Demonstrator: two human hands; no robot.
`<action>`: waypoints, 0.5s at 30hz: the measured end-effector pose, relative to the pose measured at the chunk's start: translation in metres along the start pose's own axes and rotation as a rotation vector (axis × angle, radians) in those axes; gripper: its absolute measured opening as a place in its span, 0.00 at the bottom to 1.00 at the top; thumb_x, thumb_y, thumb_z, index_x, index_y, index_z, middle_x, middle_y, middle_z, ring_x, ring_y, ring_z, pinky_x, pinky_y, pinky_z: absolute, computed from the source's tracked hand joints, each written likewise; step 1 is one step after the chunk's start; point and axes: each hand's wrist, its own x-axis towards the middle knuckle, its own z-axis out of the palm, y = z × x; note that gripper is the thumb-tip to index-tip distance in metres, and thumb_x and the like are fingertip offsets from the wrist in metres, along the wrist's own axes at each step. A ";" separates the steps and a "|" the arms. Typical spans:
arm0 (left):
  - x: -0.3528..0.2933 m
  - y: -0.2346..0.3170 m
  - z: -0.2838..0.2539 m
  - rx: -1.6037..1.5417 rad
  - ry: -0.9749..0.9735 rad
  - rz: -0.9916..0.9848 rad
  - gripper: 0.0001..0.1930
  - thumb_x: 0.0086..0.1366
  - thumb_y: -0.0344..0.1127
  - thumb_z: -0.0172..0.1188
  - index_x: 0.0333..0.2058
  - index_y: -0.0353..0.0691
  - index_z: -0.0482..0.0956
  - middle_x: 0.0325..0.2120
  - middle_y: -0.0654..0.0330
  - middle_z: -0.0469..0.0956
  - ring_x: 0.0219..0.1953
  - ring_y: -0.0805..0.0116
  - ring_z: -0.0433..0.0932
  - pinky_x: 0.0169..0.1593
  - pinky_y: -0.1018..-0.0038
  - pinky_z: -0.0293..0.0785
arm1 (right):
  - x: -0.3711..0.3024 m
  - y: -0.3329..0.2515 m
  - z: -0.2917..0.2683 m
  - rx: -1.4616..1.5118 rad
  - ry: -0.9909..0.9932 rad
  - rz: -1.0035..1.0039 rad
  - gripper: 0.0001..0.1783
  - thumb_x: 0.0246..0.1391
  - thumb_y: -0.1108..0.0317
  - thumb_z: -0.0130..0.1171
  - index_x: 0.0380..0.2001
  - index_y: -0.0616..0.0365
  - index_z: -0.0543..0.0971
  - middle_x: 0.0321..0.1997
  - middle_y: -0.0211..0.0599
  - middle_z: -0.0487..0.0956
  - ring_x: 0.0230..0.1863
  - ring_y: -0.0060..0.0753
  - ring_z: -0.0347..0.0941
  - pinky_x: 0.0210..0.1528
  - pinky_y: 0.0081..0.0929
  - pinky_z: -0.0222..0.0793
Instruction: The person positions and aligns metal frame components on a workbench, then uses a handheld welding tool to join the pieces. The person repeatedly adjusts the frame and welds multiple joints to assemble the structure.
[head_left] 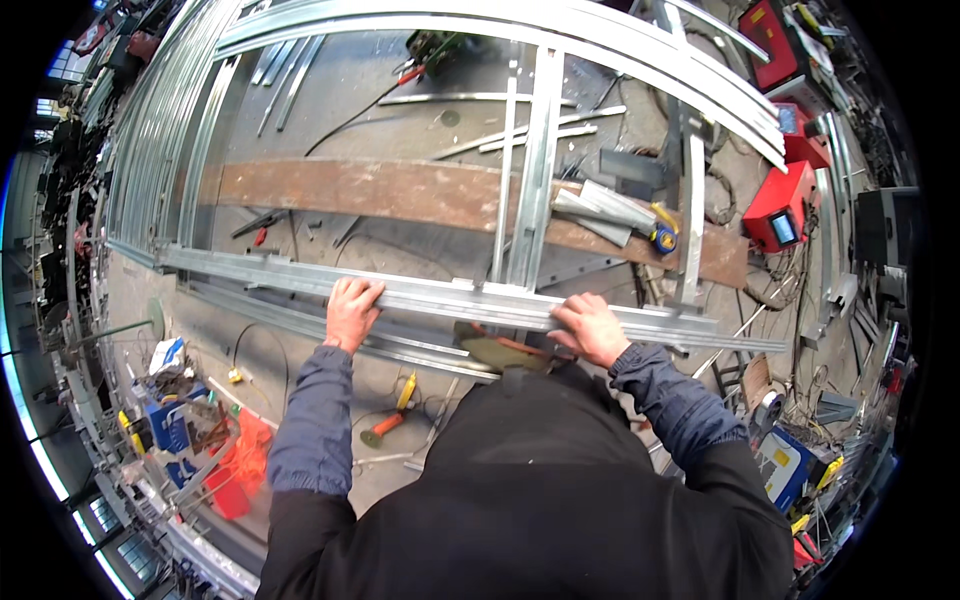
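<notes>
A long galvanized metal rail (440, 292) crosses in front of me, forming the near side of a frame. On its left half rests my left hand (352, 308), fingers bent over the near edge. Farther right, my right hand (592, 328) curls over the same rail, thumb side toward the middle. Between the hands, a metal crosspiece (538, 160) runs from this rail to the far rail (480, 22), with a thinner bar (508, 170) beside it. Palms and thumbs are partly hidden.
Under the frame lies a rusty plank (370, 186), with short metal offcuts (605, 208) and a blue-and-yellow tape measure (664, 238) at its right. Red machines (780, 208) stand far right. Stacked profiles (165, 130) fill the left. An orange-and-yellow tool (385, 428) lies on the floor.
</notes>
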 end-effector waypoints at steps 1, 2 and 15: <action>0.002 0.003 -0.004 -0.002 -0.016 -0.013 0.31 0.44 0.28 0.78 0.51 0.48 0.87 0.43 0.61 0.80 0.50 0.53 0.77 0.58 0.56 0.75 | 0.011 0.007 -0.009 0.078 -0.006 -0.009 0.22 0.57 0.57 0.75 0.52 0.53 0.85 0.47 0.40 0.81 0.52 0.51 0.76 0.56 0.44 0.72; 0.000 0.003 -0.003 0.004 -0.013 -0.018 0.30 0.44 0.28 0.78 0.51 0.48 0.87 0.43 0.61 0.80 0.51 0.53 0.77 0.58 0.57 0.75 | 0.031 0.014 -0.028 0.087 0.043 0.009 0.20 0.59 0.57 0.75 0.51 0.53 0.85 0.47 0.41 0.81 0.52 0.51 0.77 0.57 0.45 0.72; -0.013 0.021 0.002 0.078 -0.066 -0.227 0.29 0.47 0.29 0.76 0.52 0.51 0.88 0.49 0.64 0.83 0.57 0.57 0.79 0.75 0.44 0.69 | 0.359 0.325 -0.139 -0.430 0.406 0.369 0.24 0.72 0.67 0.54 0.68 0.54 0.79 0.73 0.52 0.75 0.71 0.54 0.75 0.74 0.48 0.70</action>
